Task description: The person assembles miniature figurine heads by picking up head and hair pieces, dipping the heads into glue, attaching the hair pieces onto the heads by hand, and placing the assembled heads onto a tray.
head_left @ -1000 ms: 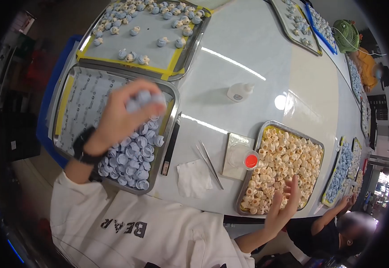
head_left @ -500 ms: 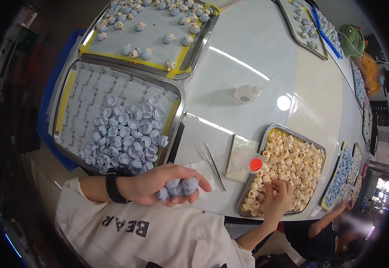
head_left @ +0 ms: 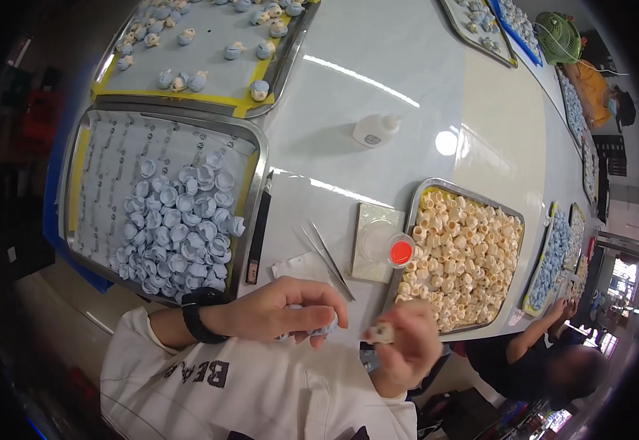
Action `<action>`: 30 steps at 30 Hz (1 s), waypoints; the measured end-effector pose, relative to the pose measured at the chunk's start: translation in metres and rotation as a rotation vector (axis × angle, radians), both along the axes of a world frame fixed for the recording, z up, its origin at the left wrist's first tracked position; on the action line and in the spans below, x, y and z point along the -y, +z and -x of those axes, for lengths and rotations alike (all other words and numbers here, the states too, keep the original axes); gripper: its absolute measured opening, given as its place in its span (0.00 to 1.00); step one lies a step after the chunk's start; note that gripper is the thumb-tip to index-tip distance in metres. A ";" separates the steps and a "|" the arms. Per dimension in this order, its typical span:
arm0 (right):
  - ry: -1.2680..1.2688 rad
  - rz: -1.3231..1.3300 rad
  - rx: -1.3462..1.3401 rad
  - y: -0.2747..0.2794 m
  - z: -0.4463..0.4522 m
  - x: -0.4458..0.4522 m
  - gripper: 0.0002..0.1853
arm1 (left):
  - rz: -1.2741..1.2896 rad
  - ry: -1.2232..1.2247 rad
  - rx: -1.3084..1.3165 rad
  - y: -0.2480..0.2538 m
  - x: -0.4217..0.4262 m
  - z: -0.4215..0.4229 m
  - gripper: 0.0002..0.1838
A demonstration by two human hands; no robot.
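Observation:
My left hand [head_left: 286, 312], with a dark watch on its wrist, is curled around small blue shell-like pieces [head_left: 324, 327]; the fingers hide most of them. To its right, my right hand [head_left: 407, 345] pinches a small cream piece [head_left: 382, 332] with dark marks, slightly blurred by motion. The two hands are apart, in front of my body. Beyond the right hand stands a metal tray of cream pieces [head_left: 466, 257], hollow and cup-like. A tray on the left [head_left: 259, 163] bears a heap of blue cup-shaped pieces [head_left: 180, 235].
Tweezers [head_left: 328, 260] lie near a small cup of red [head_left: 401, 252] on a square tile [head_left: 372, 271]. A white bottle [head_left: 376, 130] stands farther back. A far-left tray [head_left: 209, 66] holds blue-and-cream pieces. A co-worker's arm [head_left: 532, 341] is at the right.
My right hand has left the cream tray and moved toward my left hand with a cream piece. My left hand has turned and closed more over the blue pieces. The view has shifted.

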State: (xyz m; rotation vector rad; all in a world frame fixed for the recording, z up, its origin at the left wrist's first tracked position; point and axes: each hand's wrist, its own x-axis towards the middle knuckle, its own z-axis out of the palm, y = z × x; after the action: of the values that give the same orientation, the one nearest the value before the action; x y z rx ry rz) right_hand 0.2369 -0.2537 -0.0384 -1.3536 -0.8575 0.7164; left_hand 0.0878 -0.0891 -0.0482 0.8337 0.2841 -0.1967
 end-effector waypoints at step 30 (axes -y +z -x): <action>0.100 -0.011 0.224 -0.002 0.008 -0.030 0.10 | 0.076 0.107 -0.096 -0.008 0.004 -0.001 0.13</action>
State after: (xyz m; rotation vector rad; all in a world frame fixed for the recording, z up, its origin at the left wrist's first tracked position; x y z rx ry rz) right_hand 0.2287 -0.2232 -0.0407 -1.4066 -1.1116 0.6430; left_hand 0.0888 -0.0927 -0.0560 0.7331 0.4081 -0.1465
